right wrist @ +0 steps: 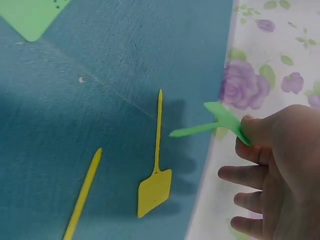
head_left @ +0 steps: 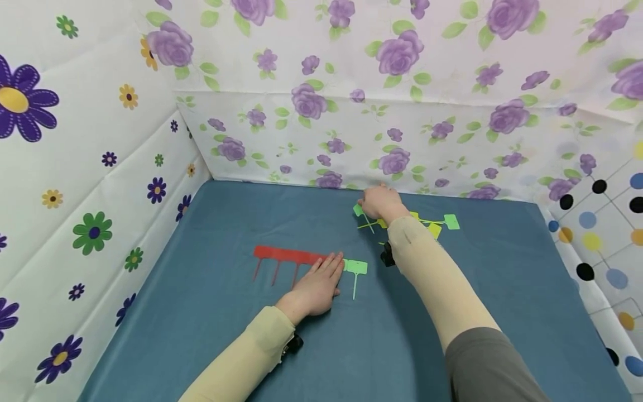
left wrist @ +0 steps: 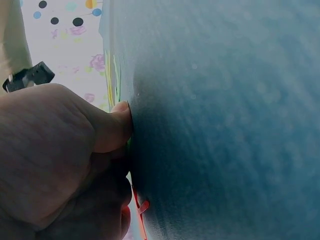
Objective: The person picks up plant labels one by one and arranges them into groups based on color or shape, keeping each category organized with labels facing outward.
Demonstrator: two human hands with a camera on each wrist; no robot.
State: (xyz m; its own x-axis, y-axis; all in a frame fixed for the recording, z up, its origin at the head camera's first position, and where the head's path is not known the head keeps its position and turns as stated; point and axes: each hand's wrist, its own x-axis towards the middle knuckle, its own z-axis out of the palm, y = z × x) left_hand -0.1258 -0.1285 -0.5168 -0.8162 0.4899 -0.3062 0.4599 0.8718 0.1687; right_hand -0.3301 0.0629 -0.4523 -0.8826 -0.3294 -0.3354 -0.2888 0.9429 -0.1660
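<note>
My right hand [head_left: 383, 202] is near the back of the table, pinching a green plant label [right wrist: 227, 123] between thumb and forefinger, its pointed stem hanging free. Below it in the right wrist view lie a yellow plant label [right wrist: 155, 194] and another yellow stem [right wrist: 82, 200]. With fingers extended, my left hand [head_left: 313, 287] rests on a row of plant labels, covering part of it. Red labels [head_left: 281, 254] show to its left, stems toward me, and a green label [head_left: 358, 267] continues the row at the right, beside the fingertips.
Behind my right wrist, several yellow labels [head_left: 434, 230] and a green label [head_left: 451, 222] lie loosely on the blue tablecloth [head_left: 211, 312]. A flowered sheet [head_left: 301, 134] rises at the back edge, with patterned sheets along the left and right sides.
</note>
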